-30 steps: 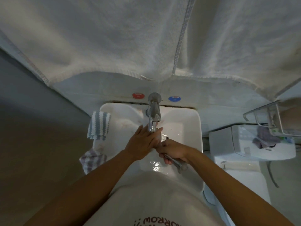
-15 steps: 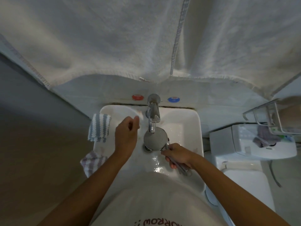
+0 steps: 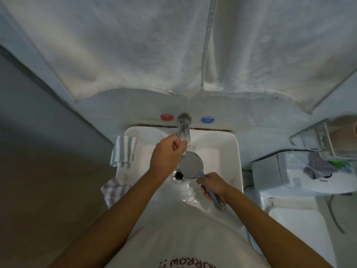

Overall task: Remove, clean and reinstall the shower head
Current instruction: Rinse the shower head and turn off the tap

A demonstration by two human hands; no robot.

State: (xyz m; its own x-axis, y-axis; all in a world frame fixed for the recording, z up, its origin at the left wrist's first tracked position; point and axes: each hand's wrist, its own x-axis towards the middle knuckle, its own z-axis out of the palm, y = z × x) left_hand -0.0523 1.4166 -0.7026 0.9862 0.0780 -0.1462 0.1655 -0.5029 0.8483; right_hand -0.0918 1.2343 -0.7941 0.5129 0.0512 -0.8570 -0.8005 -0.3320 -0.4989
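Your right hand (image 3: 213, 185) grips the shower head (image 3: 191, 165) handle at centre frame, over the sink (image 3: 230, 151); your left hand (image 3: 167, 154) pinches the tap (image 3: 184, 130).

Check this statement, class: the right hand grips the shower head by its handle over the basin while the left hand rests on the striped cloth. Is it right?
Not quite. In the head view the left hand is at the tap, not on the striped cloth. The right hand does grip the shower head by its handle over the basin.

Dim bathroom — white towels (image 3: 135, 45) overhead, toilet (image 3: 289, 219) beside grey wall (image 3: 29, 93).
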